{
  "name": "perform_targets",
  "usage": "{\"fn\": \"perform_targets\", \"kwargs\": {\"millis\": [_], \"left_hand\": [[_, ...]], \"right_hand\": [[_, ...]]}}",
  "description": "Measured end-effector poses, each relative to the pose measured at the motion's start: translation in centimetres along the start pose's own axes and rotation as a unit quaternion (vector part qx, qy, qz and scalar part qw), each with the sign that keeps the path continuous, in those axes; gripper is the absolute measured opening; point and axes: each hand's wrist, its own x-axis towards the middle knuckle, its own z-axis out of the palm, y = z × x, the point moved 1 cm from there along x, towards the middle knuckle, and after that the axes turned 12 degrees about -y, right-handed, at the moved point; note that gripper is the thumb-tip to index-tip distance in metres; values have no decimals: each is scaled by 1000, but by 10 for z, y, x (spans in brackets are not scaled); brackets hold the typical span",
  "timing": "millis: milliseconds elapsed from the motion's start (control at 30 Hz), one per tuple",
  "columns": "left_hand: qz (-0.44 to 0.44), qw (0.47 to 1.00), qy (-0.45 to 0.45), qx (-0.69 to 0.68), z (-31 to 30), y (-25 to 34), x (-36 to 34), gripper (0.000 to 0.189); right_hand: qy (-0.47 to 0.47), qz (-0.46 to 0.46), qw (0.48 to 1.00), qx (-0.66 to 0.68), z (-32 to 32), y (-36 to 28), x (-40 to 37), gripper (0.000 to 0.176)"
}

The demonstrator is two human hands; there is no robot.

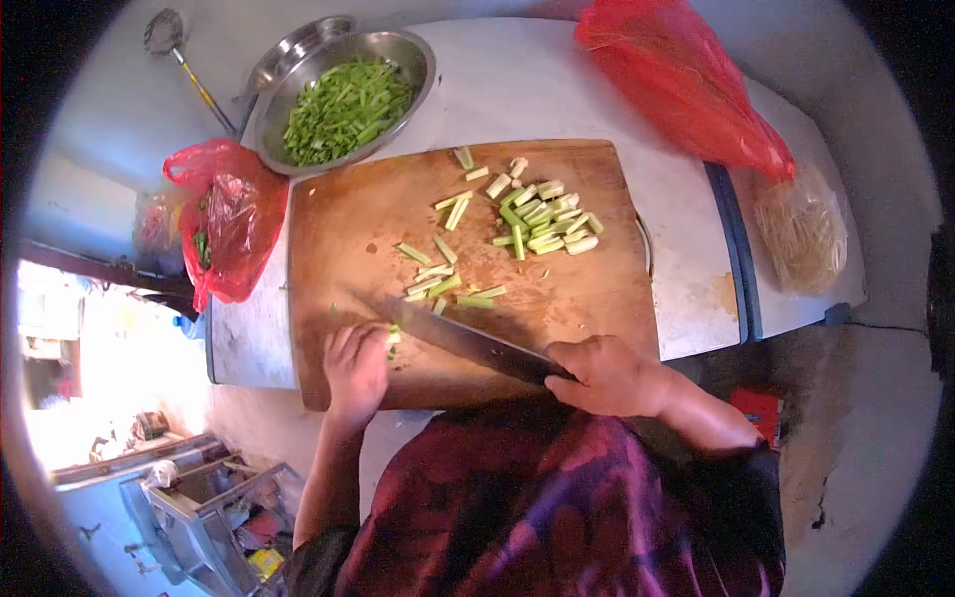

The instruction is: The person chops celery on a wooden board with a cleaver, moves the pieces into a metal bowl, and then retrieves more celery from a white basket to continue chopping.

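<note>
My right hand [615, 376] grips the handle of a kitchen knife [477, 346], its broad dark blade slanting leftward over the front of the wooden cutting board [338, 249]. At the board's front left, my left hand [358, 370] has its fingers curled around a short pale-green celery piece [395, 336], close to the blade's tip. Loose cut celery sticks [436, 284] lie just beyond the knife. A heap of thicker celery pieces [545, 219] sits toward the board's right side.
A metal bowl [423, 75] of chopped greens [348, 109] stands behind the board, left of centre. Red plastic bags lie at the left [231, 224] and back right [686, 85]. A clear bag of pale strands [801, 234] is at far right. A ladle [199, 88] stands back left.
</note>
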Motion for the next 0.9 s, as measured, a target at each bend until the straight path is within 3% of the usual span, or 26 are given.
{"fn": "perform_targets", "kwargs": {"millis": [100, 200, 467, 667, 900], "left_hand": [[25, 999, -17, 39, 14, -2, 4, 22], [-11, 995, -4, 100, 4, 9, 5, 23], [31, 999, 32, 9, 27, 16, -8, 15], [50, 998, 16, -23, 32, 16, 2, 18], [94, 993, -35, -54, 36, 25, 28, 18]], "right_hand": [[62, 24, 997, -30, 1, 0, 11, 28], [97, 69, 992, -46, -2, -3, 13, 24], [146, 31, 989, 20, 18, -18, 9, 17], [160, 14, 987, -13, 17, -28, -10, 16], [118, 105, 987, 28, 14, -29, -39, 17]]}}
